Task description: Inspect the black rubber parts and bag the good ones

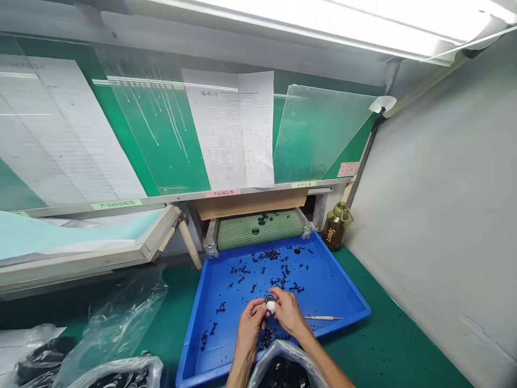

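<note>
Hands (287, 311) over tray (323, 291), near its edge (349, 319)

My bare left hand (251, 319) and right hand (289, 312) nearly meet, thumbs and curled fingers (279, 294) pinched inward toward each other, with both wrists (301, 330) behind the fingertips and my bare forearms (322, 358) spreading apart farther back.

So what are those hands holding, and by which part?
The left hand and right hand hold a small round black part by its edge.
</note>
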Demonstrator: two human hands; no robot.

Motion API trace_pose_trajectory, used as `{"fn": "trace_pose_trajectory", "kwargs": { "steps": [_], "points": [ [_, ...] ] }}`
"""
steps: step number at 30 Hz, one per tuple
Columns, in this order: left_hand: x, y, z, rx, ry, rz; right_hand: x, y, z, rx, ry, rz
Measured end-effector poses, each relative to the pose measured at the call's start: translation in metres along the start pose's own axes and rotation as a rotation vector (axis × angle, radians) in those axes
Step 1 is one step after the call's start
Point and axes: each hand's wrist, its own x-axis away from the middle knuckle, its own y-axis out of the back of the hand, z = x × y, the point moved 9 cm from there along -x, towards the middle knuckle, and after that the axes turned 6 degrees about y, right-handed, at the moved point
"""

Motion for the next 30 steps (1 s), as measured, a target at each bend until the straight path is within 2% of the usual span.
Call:
{"fn": "trace_pose_trajectory", "kwargs": {
  "steps": [6,8,12,14,16,18,20,22,26,30],
  "points": [
    [-0.001,-0.001,0.000,-0.019,0.004,0.002,-0.004,0.006,0.013,0.048,0.128,0.124],
    [-0.002,-0.002,0.001,-0.023,0.015,0.008,-0.006,0.003,0.013,0.076,0.116,0.134],
    [-0.004,0.001,0.006,-0.005,0.050,-0.001,-0.016,-0.007,0.001,0.120,0.057,0.161],
    [-0.005,0.006,0.007,0.045,0.066,-0.039,-0.030,-0.004,-0.013,0.155,0.028,0.195],
    [-0.005,0.012,0.008,0.119,0.089,-0.087,-0.052,0.014,-0.034,0.222,-0.020,0.189],
    [-0.005,0.015,0.008,0.190,0.121,-0.112,-0.080,0.046,-0.059,0.316,-0.093,0.106],
    [-0.005,0.014,0.009,0.244,0.154,-0.100,-0.108,0.078,-0.086,0.399,-0.180,0.021],
    [-0.004,0.013,0.009,0.303,0.180,-0.094,-0.129,0.099,-0.107,0.450,-0.245,-0.026],
    [-0.002,0.019,0.010,0.430,0.200,-0.144,-0.145,0.111,-0.134,0.444,-0.316,-0.017],
    [-0.003,0.016,0.011,0.451,0.247,-0.102,-0.131,0.108,-0.140,0.320,-0.360,0.020]
  ]
}}
